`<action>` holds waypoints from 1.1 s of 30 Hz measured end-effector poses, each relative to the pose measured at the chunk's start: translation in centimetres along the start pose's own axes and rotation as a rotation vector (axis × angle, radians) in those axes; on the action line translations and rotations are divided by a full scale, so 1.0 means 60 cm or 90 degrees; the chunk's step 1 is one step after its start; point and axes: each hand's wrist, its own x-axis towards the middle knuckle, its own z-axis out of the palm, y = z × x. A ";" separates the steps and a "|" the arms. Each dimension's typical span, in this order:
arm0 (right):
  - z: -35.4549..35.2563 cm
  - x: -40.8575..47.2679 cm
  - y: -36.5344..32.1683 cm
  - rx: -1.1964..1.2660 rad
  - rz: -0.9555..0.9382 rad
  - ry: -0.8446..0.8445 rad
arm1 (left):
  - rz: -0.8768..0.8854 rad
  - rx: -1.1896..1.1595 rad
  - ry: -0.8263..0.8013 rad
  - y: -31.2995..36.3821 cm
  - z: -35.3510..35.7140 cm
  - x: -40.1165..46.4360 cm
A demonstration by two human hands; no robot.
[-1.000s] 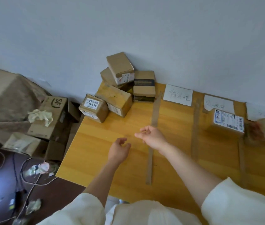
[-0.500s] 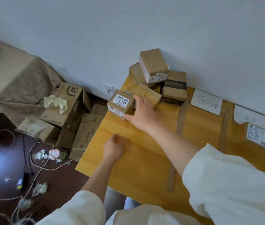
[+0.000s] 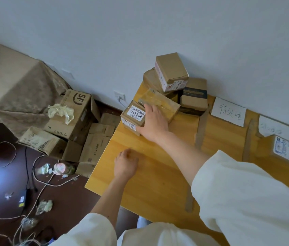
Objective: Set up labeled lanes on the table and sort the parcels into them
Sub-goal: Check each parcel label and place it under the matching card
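Your table (image 3: 158, 183) is split into lanes by strips of brown tape (image 3: 201, 128), and each lane has a handwritten paper label (image 3: 228, 112) lying at its far end against the wall. The leftmost section holds the unsorted pile of parcels (image 3: 172, 73), stacked against the wall at the table's far left corner. One lane further right already holds a parcel with a printed label (image 3: 287, 153), lying just in front of its paper label.

Your right hand (image 3: 153, 121) reaches to the front of the pile. Its grip is on the small labelled box (image 3: 134, 117) at the table's left edge: fingers bent over the box's right side and top, thumb on the near side (the fingertips are partly out of sight). The box touches a longer taped parcel (image 3: 159, 103) behind it.

Your left hand (image 3: 125, 162) rests on the table near the left edge, fingers curled under, holding nothing.

On the floor to the left stand several cardboard boxes (image 3: 74, 112), one with crumpled paper (image 3: 60, 110) on top, among loose cables (image 3: 39, 181).
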 end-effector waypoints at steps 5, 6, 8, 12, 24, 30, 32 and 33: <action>-0.013 -0.041 0.029 0.161 0.044 0.031 | -0.015 -0.041 0.003 0.001 -0.003 -0.002; -0.016 -0.052 0.037 0.201 0.056 0.044 | -0.017 -0.047 0.003 0.001 -0.004 -0.003; -0.024 -0.076 0.055 0.294 0.088 0.070 | -0.022 -0.065 0.001 0.004 -0.006 -0.006; -0.047 -0.126 0.095 0.417 0.180 0.092 | -0.032 -0.126 -0.012 0.019 -0.011 -0.016; -0.091 -0.277 0.219 0.725 0.348 0.100 | 0.054 -0.270 -0.082 0.113 0.014 -0.077; -0.098 -0.331 0.278 0.824 0.415 0.124 | 0.105 -0.320 -0.167 0.182 0.053 -0.130; -0.103 -0.347 0.296 0.828 0.428 0.136 | 0.114 -0.314 -0.181 0.198 0.069 -0.144; -0.106 -0.354 0.304 0.829 0.428 0.139 | 0.118 -0.307 -0.184 0.204 0.077 -0.149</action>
